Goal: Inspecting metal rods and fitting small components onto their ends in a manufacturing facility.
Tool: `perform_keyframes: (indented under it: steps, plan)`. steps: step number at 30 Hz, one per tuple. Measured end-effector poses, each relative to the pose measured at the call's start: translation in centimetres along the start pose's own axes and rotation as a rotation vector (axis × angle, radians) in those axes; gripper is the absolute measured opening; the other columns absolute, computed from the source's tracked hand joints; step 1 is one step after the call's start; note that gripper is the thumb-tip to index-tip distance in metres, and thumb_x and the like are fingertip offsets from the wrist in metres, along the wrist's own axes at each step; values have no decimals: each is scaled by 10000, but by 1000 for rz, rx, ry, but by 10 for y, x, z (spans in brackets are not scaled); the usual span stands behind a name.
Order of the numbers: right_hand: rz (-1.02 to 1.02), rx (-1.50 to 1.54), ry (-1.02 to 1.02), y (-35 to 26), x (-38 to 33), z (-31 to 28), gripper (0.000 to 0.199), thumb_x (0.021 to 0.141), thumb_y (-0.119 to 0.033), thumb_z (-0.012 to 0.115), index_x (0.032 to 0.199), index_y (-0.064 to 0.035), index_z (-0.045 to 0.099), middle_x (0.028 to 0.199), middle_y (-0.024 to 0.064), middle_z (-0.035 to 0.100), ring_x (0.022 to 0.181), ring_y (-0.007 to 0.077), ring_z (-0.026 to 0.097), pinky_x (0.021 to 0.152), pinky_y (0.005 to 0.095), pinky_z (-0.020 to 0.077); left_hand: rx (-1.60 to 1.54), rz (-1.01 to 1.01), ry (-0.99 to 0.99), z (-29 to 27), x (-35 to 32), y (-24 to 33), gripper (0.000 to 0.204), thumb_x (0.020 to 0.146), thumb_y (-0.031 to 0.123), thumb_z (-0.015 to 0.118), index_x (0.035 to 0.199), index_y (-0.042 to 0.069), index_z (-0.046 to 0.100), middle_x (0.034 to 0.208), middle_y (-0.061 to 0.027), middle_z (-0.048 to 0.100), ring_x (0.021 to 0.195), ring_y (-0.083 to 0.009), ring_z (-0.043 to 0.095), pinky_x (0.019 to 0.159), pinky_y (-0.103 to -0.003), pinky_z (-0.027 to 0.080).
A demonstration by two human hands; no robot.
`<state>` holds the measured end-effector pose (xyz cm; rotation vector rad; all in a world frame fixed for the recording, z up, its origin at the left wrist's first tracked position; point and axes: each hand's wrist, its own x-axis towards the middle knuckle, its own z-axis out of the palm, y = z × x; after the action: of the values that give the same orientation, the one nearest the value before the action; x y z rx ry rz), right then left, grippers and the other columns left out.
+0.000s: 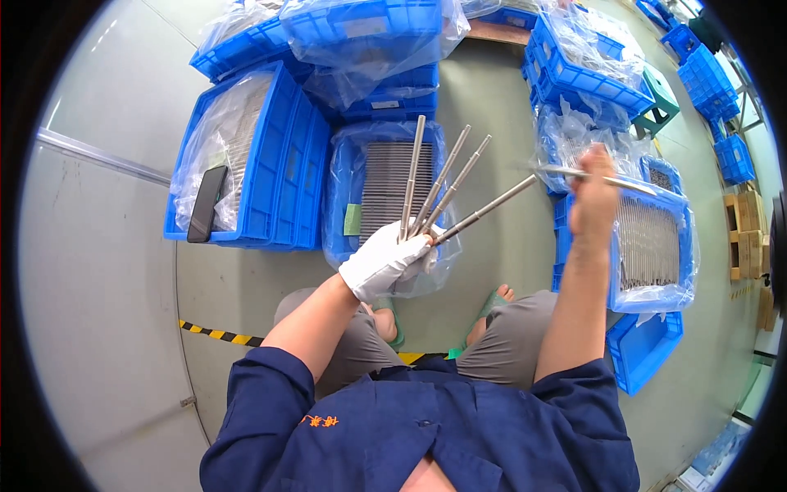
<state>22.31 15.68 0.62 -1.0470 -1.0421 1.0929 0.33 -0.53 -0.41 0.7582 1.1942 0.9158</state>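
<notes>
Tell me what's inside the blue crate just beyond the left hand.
Grey metal rods lie closely side by side, with a green slip at the left. The left hand and held rods cover part; anything beneath the visible layer is hidden.

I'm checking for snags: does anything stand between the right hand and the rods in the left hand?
Visibly, only the rod in the right hand, blurred, reaches into the gap, ending near one of the rods in the left hand; contact is unclear.

White-gloved left hand holding four fanned metal rods, bare right hand (blurred) gripping another rod, blue crates on either side, grey floor between.
</notes>
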Motion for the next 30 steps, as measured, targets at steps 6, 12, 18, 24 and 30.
perform_keyframes:
  steps: [6,12,18,24,30]
  plan:
    - [358,109,-814,9,-65,52,239,860,-284,487,925,-60,540,674,-44,440,590,41,382,496,177,309,30,69,-101,9,-1,-3,391,784,420,547,934,59,533,655,-7,521,489,-45,392,435,-179,297]
    - [262,294,-555,11,-42,36,162,871,-246,470,841,-94,519,642,-21,456,522,49,396,462,187,320,107,-66,-81,2,-8,-2,336,797,355,544,957,59,543,683,26,491,601,-55,432,525,-200,356]
    - [-48,168,-218,-8,-17,11,139,862,-207,495,826,-73,503,666,10,471,531,76,433,464,199,342,-235,105,-29,5,-4,-5,310,823,291,537,990,32,501,555,60,371,456,-34,314,417,-192,266]
    - [-588,-383,-685,9,-110,64,122,634,-61,641,729,-130,606,648,38,477,585,180,489,503,290,412,-820,-49,-51,19,14,-18,320,822,394,512,927,92,535,596,36,470,490,-91,450,447,-211,375]
    - [-766,-526,-933,10,-129,68,274,622,-218,675,840,-98,561,689,53,445,645,214,494,568,332,417,-836,-172,-83,1,19,-27,220,842,326,498,860,112,543,762,-14,563,693,-113,563,608,-248,484]
